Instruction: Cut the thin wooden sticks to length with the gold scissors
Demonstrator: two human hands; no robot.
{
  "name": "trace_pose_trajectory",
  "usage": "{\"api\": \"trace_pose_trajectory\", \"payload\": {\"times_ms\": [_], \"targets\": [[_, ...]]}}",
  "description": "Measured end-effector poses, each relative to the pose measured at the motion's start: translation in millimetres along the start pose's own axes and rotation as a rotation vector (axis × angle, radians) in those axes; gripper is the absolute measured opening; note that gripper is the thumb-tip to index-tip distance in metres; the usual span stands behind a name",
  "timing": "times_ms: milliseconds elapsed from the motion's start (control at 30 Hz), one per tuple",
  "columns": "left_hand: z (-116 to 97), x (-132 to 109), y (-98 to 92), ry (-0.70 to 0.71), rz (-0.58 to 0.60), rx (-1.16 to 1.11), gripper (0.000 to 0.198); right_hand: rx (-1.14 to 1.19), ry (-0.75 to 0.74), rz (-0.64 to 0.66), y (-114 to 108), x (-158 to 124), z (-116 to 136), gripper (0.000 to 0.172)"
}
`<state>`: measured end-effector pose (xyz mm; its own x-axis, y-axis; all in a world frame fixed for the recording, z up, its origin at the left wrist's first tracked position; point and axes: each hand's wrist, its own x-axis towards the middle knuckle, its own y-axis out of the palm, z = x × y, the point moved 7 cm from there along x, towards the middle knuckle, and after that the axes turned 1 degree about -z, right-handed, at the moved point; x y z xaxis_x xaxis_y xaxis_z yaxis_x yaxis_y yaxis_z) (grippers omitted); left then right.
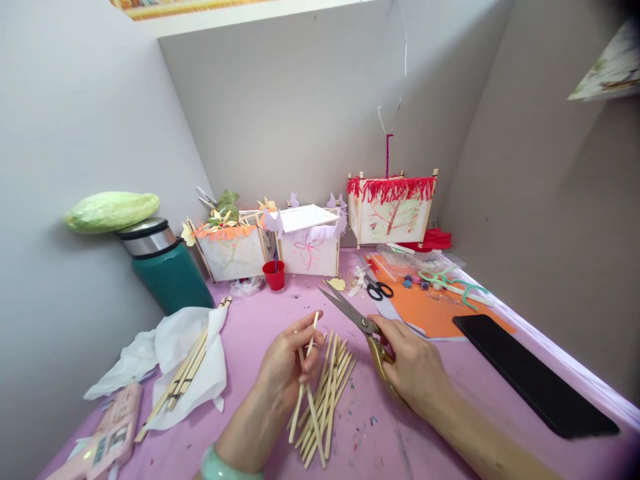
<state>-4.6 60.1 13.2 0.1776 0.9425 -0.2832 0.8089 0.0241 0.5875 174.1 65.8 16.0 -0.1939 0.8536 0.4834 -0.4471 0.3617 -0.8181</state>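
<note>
My left hand [293, 357] pinches two thin wooden sticks [311, 339] that cross between its fingers. In my right hand [413, 360] is a pair of scissors [367, 327] with gold handles, its blades slightly parted and pointing up and left toward the back of the table. The blades are apart from the sticks. Beneath and beside my left hand lies a loose pile of similar wooden sticks [334, 390] on the purple tabletop [390, 433]. A pale green bangle [227, 465] circles my left wrist.
Paper-sided lanterns [307, 257] stand at the back, and a red-fringed lantern [395, 217] hangs right. A teal bottle [173, 277], a pink glue gun [113, 433] and tied sticks on white paper [213, 373] are left. Black-handled scissors [380, 291], orange paper [425, 310] and a black phone [530, 373] lie right.
</note>
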Motion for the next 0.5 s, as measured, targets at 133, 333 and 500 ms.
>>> {"api": "trace_pose_trajectory", "payload": {"times_ms": [133,333,500], "targets": [[0.9,1.0,0.9,-0.004,0.010,-0.007,0.036,-0.017,0.016,0.045,3.8,-1.2,-3.9,0.040],[2.7,1.3,2.7,-0.002,0.039,0.008,0.022,0.045,-0.028,0.066,8.5,-3.2,-3.1,0.042],[3.7,2.6,5.3,0.027,0.077,0.015,0.005,-0.012,-0.114,0.090,6.4,-6.6,10.6,0.047]]}}
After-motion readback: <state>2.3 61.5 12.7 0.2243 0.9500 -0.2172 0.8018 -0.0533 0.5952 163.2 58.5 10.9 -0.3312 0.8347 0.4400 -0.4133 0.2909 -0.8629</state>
